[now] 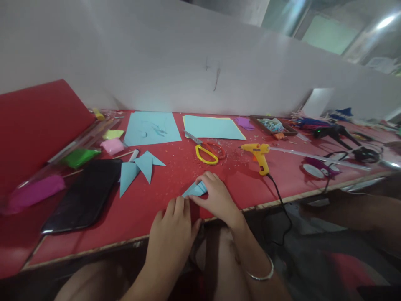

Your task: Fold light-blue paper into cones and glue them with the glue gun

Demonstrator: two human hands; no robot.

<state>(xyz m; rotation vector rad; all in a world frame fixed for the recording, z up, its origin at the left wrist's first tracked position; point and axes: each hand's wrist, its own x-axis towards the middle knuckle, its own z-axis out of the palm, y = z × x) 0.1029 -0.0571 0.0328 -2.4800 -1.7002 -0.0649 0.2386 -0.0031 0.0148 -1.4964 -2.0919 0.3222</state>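
Note:
A small folded piece of light blue paper (194, 190) lies at the front of the red table, between my two hands. My right hand (216, 196) pinches its right side, thumb below and fingers on top. At its lower left, my left hand (173, 221) presses with bent fingertips; part of the paper is hidden under them. Several folded blue paper pieces (145, 165) with pointed ends rest to the left. Beyond my hands are scissors (206, 154) with one yellow and one red handle loop, their blades apart.
A yellow glue gun (258, 155) with a black cord lies to the right. Blue sheets (213, 126) are at the back, near a tray (272, 125) of scraps. On the left are a black phone (84, 194) and coloured packets (80, 158). Another person's arm (354, 213) is at right.

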